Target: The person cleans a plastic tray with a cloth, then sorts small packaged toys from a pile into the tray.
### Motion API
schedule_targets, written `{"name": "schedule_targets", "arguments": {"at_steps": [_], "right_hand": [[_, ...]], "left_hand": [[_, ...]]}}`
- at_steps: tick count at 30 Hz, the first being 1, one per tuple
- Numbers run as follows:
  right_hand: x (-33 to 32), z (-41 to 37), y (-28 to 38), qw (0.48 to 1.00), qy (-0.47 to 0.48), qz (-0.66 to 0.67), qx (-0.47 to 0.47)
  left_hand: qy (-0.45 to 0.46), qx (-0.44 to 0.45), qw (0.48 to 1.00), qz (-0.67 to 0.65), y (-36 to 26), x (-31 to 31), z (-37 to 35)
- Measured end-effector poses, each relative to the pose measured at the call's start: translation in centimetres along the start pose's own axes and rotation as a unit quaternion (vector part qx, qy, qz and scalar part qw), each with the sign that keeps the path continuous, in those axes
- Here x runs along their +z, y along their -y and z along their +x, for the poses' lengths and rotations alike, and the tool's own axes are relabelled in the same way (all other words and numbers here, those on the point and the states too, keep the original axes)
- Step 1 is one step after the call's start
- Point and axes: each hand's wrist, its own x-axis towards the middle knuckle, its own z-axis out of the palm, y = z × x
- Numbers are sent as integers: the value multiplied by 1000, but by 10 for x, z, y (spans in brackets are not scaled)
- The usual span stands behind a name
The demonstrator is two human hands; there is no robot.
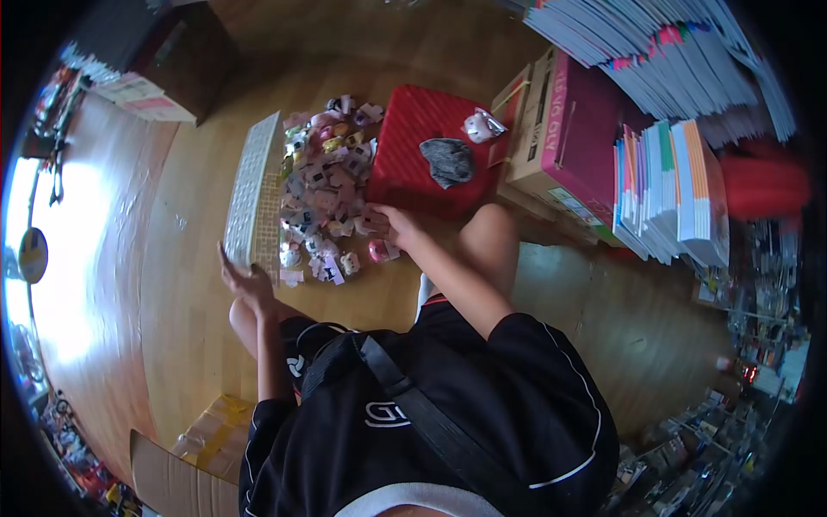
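A pile of small wrapped trinkets [323,185] in pink, white, yellow and purple lies on the wooden floor. Along its left side a pale, grid-patterned basket [250,189] stands tilted. My left hand [248,283] is at the basket's near end, fingers stretched out, holding nothing visible. At the pile's right edge, beside a red ribbed stool [409,129], is my right hand [392,226] with its fingers extended and apart. Just below it lies a pink-red trinket [379,251]. On the stool rest a grey cloth [448,162] and a white wrapped trinket [482,127].
Cardboard boxes [551,159] stand right of the stool, with stacked books [668,189] behind them. Another box [159,77] is at the upper left. An opened carton [185,474] sits at the lower left. Packed shelves line the lower right.
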Motion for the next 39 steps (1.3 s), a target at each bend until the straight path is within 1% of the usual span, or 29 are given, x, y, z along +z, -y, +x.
{"name": "schedule_targets", "arguments": {"at_steps": [2, 3, 5, 7, 10, 12, 13, 15, 16, 17, 18, 19, 20, 21, 22, 23, 24, 25, 26, 27, 28, 29, 31, 32, 33, 35, 36, 37, 39], "right_hand": [[-4, -27, 19, 996, 27, 78, -13], [-6, -40, 28, 996, 31, 80, -17], [-14, -64, 45, 986, 33, 142, -81], [-30, -70, 51, 979, 24, 162, -122], [-46, -76, 53, 969, -14, 190, -157], [-42, -81, 53, 968, -22, 193, -161], [-39, -83, 53, 966, -32, 195, -168], [-30, -85, 51, 964, -41, 195, -175], [-26, -85, 50, 965, -36, 194, -170], [-23, -86, 49, 966, -34, 194, -168], [-21, -90, 51, 965, -37, 193, -175], [-18, -96, 53, 968, -51, 149, -196], [-17, -101, 55, 969, -64, 106, -214], [-19, -103, 57, 967, -66, 108, -220], [-23, -103, 61, 941, -139, -46, -305], [-29, -103, 65, 880, -210, -199, -376], [-44, -87, 65, 807, -239, -263, -472], [-42, -88, 74, 804, -242, -263, -475], [-40, -88, 84, 667, -312, -418, -532], [-36, -90, 93, 497, -365, -553, -561], [-33, -84, 97, 479, -387, -571, -542], [-38, -73, 99, 476, -388, -572, -544], [-44, -53, 103, 554, -389, -672, -302], [-45, -48, 107, 562, -394, -659, -306], [-48, -46, 113, 562, -398, -657, -307], [-42, -60, 127, 706, -293, -609, -212], [-42, -67, 131, 705, -297, -608, -212], [-45, -72, 139, 679, -318, -600, -277], [-55, -77, 155, 607, -340, -599, -396]], "left_hand": [[-6, -51, 998, -31, -4, -20, 1], [-9, -46, 998, -32, -9, -27, 1], [-30, -32, 993, -105, -17, -41, 0], [-18, -39, 990, -132, -20, -50, 1], [-49, -1, 994, -97, -19, -57, 3], [-104, 30, 984, -142, -14, -53, 9], [-111, 29, 984, -138, -5, -48, 13], [-137, -21, 968, -209, 16, -37, 22], [-138, -20, 967, -211, 22, -34, 29], [-87, -220, 906, -351, 28, -29, 37], [-25, -406, 785, -468, 34, -24, 42], [-18, -405, 783, -472, 51, -14, 42], [47, -484, 692, -534, 74, 0, 38], [111, -551, 587, -582, 85, 7, 36], [260, -400, 773, -418, 75, 2, 30], [379, -205, 878, -210, 60, -1, 21], [312, -351, 742, -478, 62, 15, 14], [316, -348, 740, -480, 56, 18, 12], [314, -358, 754, -454, 50, 19, 10], [310, -367, 766, -428, 43, 19, 6], [313, -460, 569, -606, 16, 4, 6], [314, -459, 566, -609, 14, 5, 4], [293, -444, 717, -451, 10, 9, 6], [295, -442, 717, -451, 15, 14, 6], [301, -473, 664, -495, 24, 24, 5], [309, -530, 544, -573, 33, 38, 4], [294, -526, 543, -585, 33, 42, 2], [296, -524, 540, -588, 28, 41, 3], [367, -416, 655, -512, 20, 33, -1]]}}
